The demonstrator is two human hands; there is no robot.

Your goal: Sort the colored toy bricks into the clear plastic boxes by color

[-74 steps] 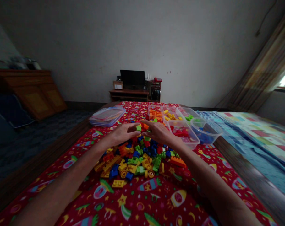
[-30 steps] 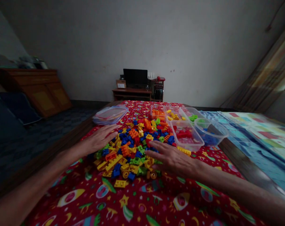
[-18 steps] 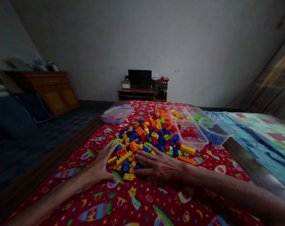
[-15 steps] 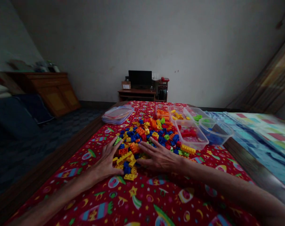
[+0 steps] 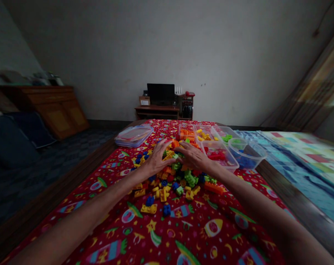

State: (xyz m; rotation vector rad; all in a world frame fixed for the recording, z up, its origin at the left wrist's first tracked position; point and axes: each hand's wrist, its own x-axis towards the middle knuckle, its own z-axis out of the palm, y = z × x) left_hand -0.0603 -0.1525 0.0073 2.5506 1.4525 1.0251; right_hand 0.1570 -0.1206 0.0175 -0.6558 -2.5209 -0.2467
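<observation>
A heap of colourful toy building bricks [image 5: 169,181] lies loose on the red patterned cloth. Over its far part reaches my left hand [image 5: 157,159], fingers spread and thumb pointing right. Facing it, my right hand [image 5: 193,157] is open too, palm side towards the heap. Between the hands are orange, yellow and green bricks, partly hidden by the fingers; I cannot make out a brick gripped in either hand. Near the front lie a blue brick [image 5: 167,210] and a yellow brick [image 5: 148,209].
Clear plastic boxes hold sorted bricks: orange [image 5: 186,133], yellow [image 5: 207,135], green [image 5: 227,138] and red [image 5: 219,155]. A round tub [image 5: 259,154] with blue bricks stands right of them. Stacked clear lids [image 5: 133,136] lie at the back left.
Both hands have moved from the near sides of the heap to its far part and closer together. Bricks are spread differently, with several green ones now showing. The view has shifted slightly.
</observation>
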